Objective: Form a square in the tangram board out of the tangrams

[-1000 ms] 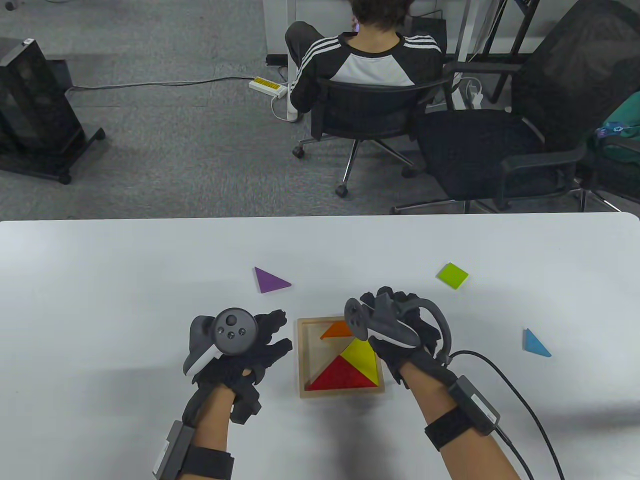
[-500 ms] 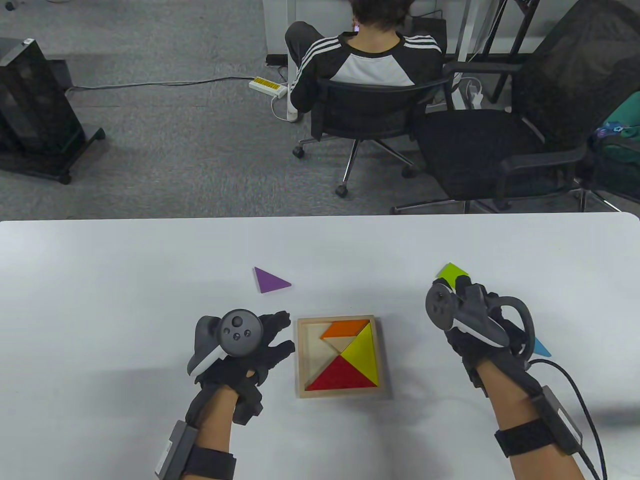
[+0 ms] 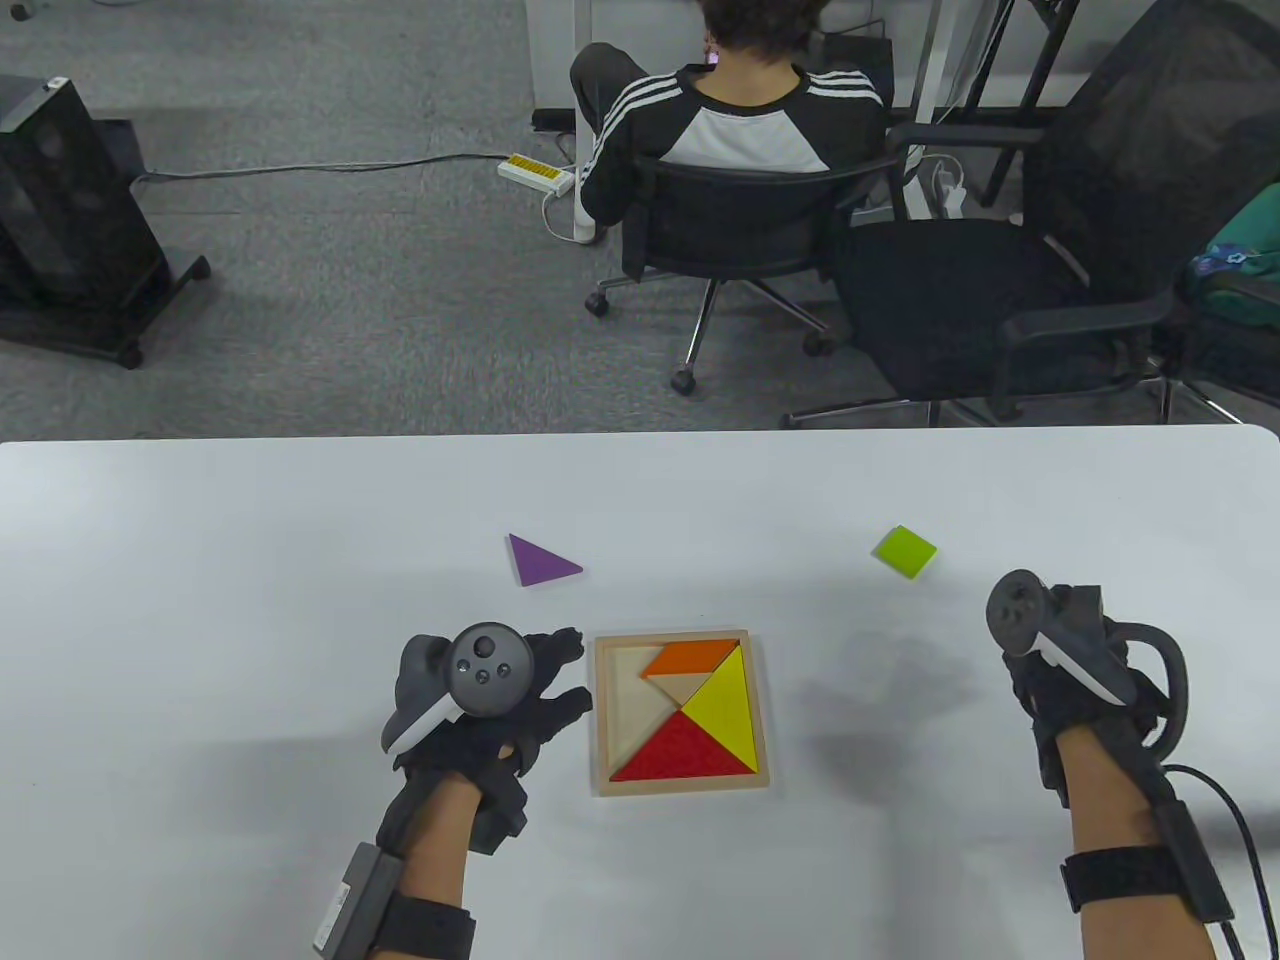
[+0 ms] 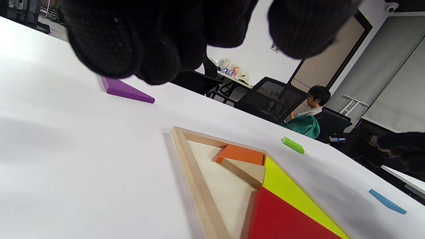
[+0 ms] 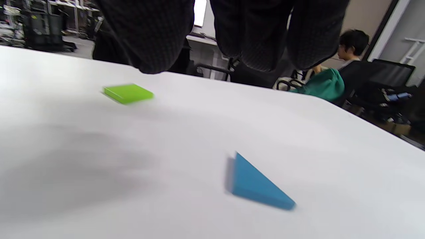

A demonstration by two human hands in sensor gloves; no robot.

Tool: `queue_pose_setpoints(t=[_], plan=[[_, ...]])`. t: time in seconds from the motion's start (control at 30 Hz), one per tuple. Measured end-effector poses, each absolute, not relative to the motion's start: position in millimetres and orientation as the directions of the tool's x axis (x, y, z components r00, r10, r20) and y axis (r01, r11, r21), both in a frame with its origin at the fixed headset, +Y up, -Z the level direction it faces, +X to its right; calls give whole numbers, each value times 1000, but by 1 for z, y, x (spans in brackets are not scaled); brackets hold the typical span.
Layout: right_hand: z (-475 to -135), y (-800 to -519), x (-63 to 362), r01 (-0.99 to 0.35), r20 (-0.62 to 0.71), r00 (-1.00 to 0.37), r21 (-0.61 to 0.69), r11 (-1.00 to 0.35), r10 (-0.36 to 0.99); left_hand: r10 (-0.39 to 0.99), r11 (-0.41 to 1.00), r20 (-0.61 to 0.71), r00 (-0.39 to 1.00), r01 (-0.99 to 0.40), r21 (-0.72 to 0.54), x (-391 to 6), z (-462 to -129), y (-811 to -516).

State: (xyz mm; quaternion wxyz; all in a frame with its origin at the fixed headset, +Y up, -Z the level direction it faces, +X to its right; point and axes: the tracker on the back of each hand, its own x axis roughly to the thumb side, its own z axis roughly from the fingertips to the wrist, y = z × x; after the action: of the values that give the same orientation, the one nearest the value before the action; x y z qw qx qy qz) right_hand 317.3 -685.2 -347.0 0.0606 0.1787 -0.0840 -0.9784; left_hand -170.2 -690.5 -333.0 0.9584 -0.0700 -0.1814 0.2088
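Observation:
The wooden tangram board [image 3: 603,712] lies at the table's front middle. It holds an orange parallelogram [image 3: 688,657], a yellow triangle [image 3: 722,705] and a red triangle [image 3: 683,752]; its left part is bare wood. A purple triangle [image 3: 538,561] lies behind the board to the left, and a green square [image 3: 905,551] to the right. My left hand [image 3: 558,678] rests flat with its fingers beside the board's left rim, holding nothing. My right hand [image 3: 1078,625] hovers far right, empty, above the blue triangle [image 5: 255,184], which it hides in the table view.
Beyond the table's far edge, a person sits in an office chair [image 3: 740,230] with their back to me, next to an empty black chair [image 3: 1000,290]. A cable [image 3: 1235,820] trails from my right wrist. The table's rounded right corner [image 5: 332,103] is close behind the blue triangle.
My right hand left the board, passed the green square and moved right to above the blue triangle. The orange piece now lies uncovered in the board. My left hand barely shifted.

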Motion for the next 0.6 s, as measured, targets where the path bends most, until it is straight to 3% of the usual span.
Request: queue_pose_setpoints(t=[0.23, 0.6], plan=[[-349, -719, 348, 46, -402, -903, 261, -964, -152, 423, 903, 312, 851, -365, -228, -170, -335, -695], [-355, -758, 363, 29, -375, -911, 363, -931, -174, 424, 899, 300, 855, -358, -251, -172, -336, -701]])
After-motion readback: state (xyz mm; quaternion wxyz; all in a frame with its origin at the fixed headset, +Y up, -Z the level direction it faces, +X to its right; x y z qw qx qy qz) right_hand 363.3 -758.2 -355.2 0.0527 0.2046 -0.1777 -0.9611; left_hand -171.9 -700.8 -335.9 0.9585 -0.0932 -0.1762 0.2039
